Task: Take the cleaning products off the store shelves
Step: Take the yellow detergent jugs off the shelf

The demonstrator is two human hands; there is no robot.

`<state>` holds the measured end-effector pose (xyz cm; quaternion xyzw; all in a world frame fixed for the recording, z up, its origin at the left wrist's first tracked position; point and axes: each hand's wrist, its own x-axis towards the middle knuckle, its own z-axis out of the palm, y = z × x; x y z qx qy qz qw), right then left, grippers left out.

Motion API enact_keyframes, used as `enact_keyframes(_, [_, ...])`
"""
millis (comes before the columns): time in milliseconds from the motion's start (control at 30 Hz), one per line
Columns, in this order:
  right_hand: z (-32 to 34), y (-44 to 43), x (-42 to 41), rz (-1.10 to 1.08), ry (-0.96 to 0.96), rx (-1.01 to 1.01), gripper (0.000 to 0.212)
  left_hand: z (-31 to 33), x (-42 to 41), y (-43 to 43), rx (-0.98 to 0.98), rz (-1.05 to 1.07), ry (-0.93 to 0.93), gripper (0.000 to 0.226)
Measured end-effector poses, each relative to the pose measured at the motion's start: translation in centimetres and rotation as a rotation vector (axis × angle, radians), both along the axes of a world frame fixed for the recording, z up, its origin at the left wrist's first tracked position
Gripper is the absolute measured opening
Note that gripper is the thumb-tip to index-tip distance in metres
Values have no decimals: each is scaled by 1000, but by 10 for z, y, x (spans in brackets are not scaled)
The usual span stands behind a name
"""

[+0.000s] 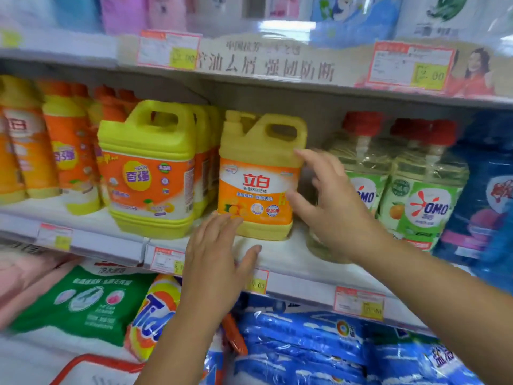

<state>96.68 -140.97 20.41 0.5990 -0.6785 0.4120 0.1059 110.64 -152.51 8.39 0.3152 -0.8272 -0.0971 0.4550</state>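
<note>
Jug (258, 173) (smooth-sided) may tip off shelf (280, 255): left hand (216, 257) and right hand (333, 201), fingers spread, grip nothing yet.

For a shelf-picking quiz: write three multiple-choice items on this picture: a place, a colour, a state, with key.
1. What stands right of the small yellow jug? A. OMO bottles B. milk cartons C. soda cans
2. The OMO bottles' caps are: A. green B. red C. blue
3. The small yellow jug is: A. lifted B. lying down C. upright on the shelf
1 A: they stand at its right side. 2 B: red tops show. 3 C: its base rests there, left hand and right hand open near it.
</note>
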Motion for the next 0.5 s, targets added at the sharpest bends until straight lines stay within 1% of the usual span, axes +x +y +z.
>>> enact_keyframes(67, [22, -26, -1, -137, -22, 35, 65, -3, 8, -8, 32, 13, -17, 69])
enact_keyframes(133, [39, -45, -2, -229, -63, 118, 57, -7, 13, -13, 75, -4, -37, 66])
enact_keyframes(200, [49, -56, -5, -259, -154, 180, 53, -10, 17, -16, 90, -21, -41, 64])
enact_keyframes(233, [52, -59, -8, -261, -188, 173, 60, -12, 18, -17, 93, -28, -41, 65])
enact_keyframes(300, [54, -64, -15, -246, -206, 111, 96, -13, 22, -18, 114, -47, -44, 67])
enact_keyframes(333, [55, -63, -14, -239, -200, 95, 109, -14, 23, -19, 129, -58, -41, 68])
enact_keyframes(400, [55, -57, -10, -227, -211, 97, 120, -13, 25, -17, 151, -78, -24, 70])
enact_keyframes(433, [56, -53, -7, -207, -229, 106, 118, -12, 26, -15, 161, -85, -13, 71])
enact_keyframes(467, [56, -49, -3, -182, -237, 110, 108, -11, 27, -12, 177, -91, 3, 71])
enact_keyframes(500, [57, -45, 2, -146, -223, 107, 92, -9, 28, -9, 201, -97, 23, 73])
